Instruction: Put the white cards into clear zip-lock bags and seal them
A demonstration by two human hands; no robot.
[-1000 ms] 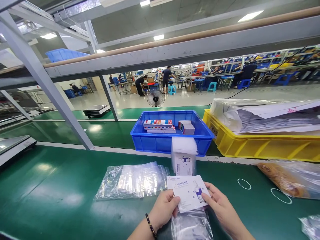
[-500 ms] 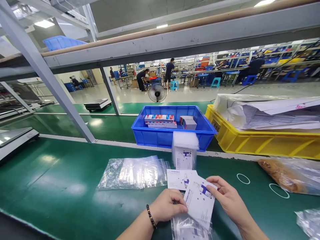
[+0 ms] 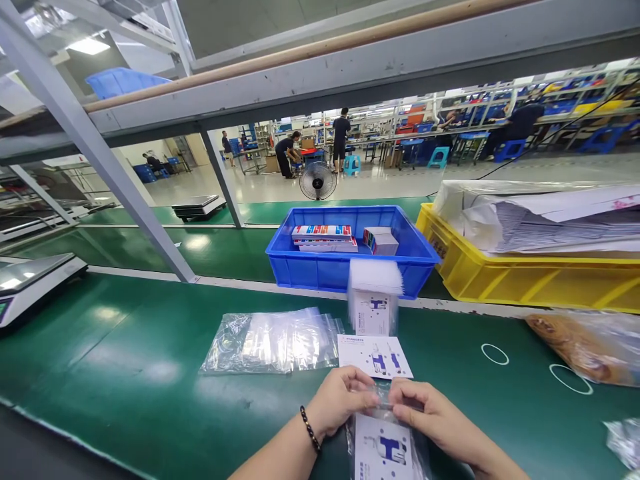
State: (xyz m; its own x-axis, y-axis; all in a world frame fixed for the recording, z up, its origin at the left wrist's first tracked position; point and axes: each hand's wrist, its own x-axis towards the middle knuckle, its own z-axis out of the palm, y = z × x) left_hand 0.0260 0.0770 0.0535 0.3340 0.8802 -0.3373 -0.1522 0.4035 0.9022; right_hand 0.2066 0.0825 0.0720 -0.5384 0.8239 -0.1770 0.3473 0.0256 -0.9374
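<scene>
My left hand (image 3: 345,403), with a dark bead bracelet (image 3: 310,430) on the wrist, pinches the upper edge of a clear plastic bag (image 3: 384,395). Close beside it, my right hand (image 3: 425,413) grips the same edge with thumb and fingers. A white printed card (image 3: 384,450) with a purple picture lies just below my fingers; whether it is inside the bag or on top, I cannot tell. Beyond my hands rests another printed card (image 3: 375,357). Behind that stands a stack of bagged cards (image 3: 373,313). Several clear bags (image 3: 275,341) lie flat to the left.
A blue bin (image 3: 320,270) holds printed boxes. To its right, a yellow bin (image 3: 530,277) holds papers. A bag of brown bands (image 3: 575,340) and two white rings (image 3: 495,354) lie at right. A scale (image 3: 40,283) stands left, near a slanted post (image 3: 125,167).
The card held between both hands has moved down onto or into the bag. My right hand has let go of the card and shifted to the bag's upper edge beside my left hand.
</scene>
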